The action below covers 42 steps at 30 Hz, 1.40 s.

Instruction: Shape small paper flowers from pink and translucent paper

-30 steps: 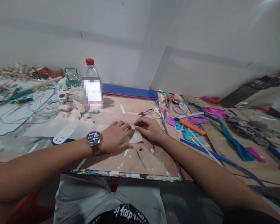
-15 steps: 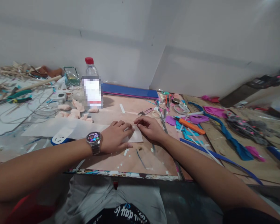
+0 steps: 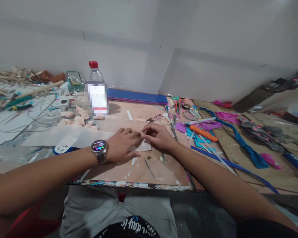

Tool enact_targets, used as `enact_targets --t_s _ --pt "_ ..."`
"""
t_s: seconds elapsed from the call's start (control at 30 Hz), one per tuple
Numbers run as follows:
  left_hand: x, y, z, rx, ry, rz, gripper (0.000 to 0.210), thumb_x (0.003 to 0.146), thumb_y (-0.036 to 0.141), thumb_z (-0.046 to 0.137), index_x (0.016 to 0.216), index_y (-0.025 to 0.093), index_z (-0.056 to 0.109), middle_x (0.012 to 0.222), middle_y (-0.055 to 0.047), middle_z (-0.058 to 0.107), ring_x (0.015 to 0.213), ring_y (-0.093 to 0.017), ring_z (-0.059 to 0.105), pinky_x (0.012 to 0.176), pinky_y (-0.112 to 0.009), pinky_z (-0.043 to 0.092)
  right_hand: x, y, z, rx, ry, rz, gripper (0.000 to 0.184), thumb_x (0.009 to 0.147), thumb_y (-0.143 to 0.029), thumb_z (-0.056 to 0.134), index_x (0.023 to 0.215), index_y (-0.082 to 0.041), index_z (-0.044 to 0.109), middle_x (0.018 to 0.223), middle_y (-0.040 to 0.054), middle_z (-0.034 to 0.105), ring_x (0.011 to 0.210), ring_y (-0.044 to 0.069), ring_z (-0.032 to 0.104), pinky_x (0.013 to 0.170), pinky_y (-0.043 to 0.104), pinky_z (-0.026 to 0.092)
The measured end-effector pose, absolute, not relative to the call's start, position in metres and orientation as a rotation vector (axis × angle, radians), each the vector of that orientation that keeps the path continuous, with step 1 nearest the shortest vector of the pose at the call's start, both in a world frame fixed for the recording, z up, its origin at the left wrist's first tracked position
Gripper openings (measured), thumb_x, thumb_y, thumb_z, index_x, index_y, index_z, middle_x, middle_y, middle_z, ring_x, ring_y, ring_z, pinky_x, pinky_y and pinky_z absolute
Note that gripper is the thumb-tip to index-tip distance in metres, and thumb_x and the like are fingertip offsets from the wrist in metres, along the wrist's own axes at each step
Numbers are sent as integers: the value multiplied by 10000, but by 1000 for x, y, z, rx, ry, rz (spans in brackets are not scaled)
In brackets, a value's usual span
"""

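Grey trousers (image 3: 76, 211) and black cloth with white lettering (image 3: 136, 226) nearest, cut off at bottom. Pinkish tabletop (image 3: 139, 170) next. Left hand (image 3: 120, 145), smartwatch (image 3: 98, 147) on wrist, lies palm down on white paper strip (image 3: 85, 137), 4 fingers close together, thumb apart. Right hand (image 3: 161, 136) at strip's right end, fingers curled, thumb near index; can't tell if they pinch the paper. Strip is plain, thin, pale, flat on tabletop in front of person; long axis left to right, almost straight across. Its middle is hidden under left hand, right end partly covered by fingers. Blue-and-white power strip (image 3: 64, 146) at its near edge, overlap unclear. Farther: peach-coloured lumps (image 3: 78, 120), masking tape roll (image 3: 166, 121), snips (image 3: 154, 118), red-capped bottle (image 3: 95, 73) partly behind a pixelated patch, then grey wall (image 3: 124, 43)
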<state>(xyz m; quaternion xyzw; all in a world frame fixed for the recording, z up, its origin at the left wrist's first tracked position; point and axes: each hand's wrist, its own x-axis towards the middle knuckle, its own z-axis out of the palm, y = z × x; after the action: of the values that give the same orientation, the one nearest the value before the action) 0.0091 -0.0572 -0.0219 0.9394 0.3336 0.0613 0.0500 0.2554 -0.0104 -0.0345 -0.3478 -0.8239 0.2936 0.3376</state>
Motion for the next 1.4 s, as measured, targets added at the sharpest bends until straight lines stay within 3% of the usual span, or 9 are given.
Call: enact_targets --t_s 0.2,0.43,0.63,0.8,0.9,1.4 --pt "8 -57 -23 2884 1007 172 592 1038 617 509 1496 242 533 1586 -95 528 1309 -365 505 1088 -569 418 256 -8 -40 -983 -2148 727 140 859 -231 738 992 -190 748 888 36 716 716 141 629 648 264 502" --pt "9 -57 -22 2885 1026 168 568 1046 601 503 1493 252 532 1561 -92 552 1302 -360 513 1076 -560 419 256 -7 -42 -1029 -2117 760 301 830 -172 712 1131 -184 711 947 42 734 676 116 605 619 248 486" --pt "7 -56 -24 2892 992 199 522 1045 612 499 1445 284 569 1556 -81 553 1292 -353 513 1061 -550 425 254 -12 -37 -968 -2131 781 281 852 -196 694 1132 -191 701 963 52 729 711 134 635 651 268 536" --pt "7 -56 -23 2893 985 206 526 1045 630 484 1439 292 571 1544 -83 560 1292 -354 519 1057 -550 427 254 -14 -37 -907 -2093 902 287 909 -212 648 1194 -192 674 1010 69 742 841 169 703 770 309 598" --pt "7 -57 -23 2875 993 197 532 1042 638 485 1431 286 573 1551 -82 556 1299 -356 518 1068 -553 419 255 -13 -39 -909 -2090 890 263 907 -202 655 1167 -198 692 1018 70 750 890 184 721 811 328 608" --pt "6 -55 -20 2851 1002 228 554 1028 662 505 1330 206 592 1496 -110 606 1287 -339 538 1074 -511 415 257 -10 -35 -941 -2293 665 161 865 -155 713 1014 -189 761 897 38 736 764 156 663 705 274 523"
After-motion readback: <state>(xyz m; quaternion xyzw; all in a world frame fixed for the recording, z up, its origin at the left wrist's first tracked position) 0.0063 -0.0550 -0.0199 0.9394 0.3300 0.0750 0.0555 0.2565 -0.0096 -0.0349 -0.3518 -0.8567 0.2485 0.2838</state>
